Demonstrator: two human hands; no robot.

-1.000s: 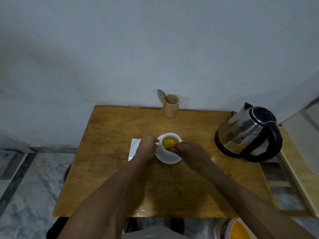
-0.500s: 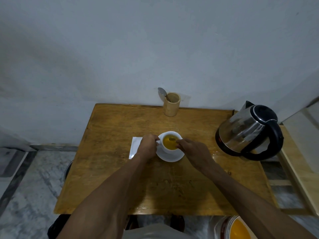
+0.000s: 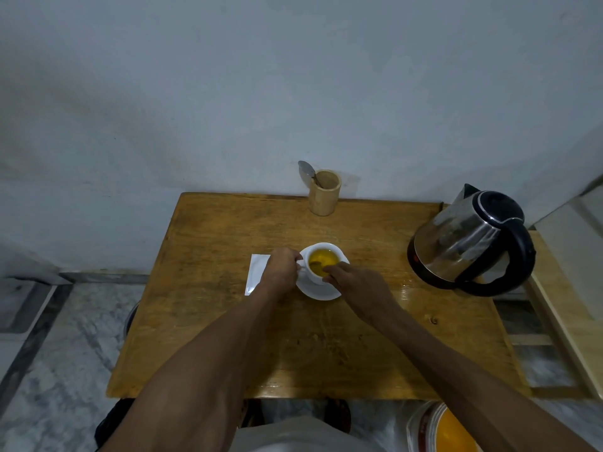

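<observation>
1. The left forearm (image 3: 212, 353) is bare and comes in from the near left, angling far and a little right.
2. The left hand (image 3: 280, 270) lies knuckles up, its fingers curled round the handle of the cup (image 3: 326, 245).
3. The right forearm (image 3: 440, 350) is bare and comes in from the near right, angling far and left.
4. The right hand (image 3: 355, 285) is palm down at the cup's near rim, its fingertips pinched together on a spoon (image 3: 316, 265).
5. The two hands are close together but do not touch.

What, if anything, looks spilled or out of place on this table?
A glossy, wet-looking patch lies on the table between the saucer and the kettle, likely spilled water. The cup sits upright, left hand gripping its handle, right hand pinching a spoon in it.
</observation>
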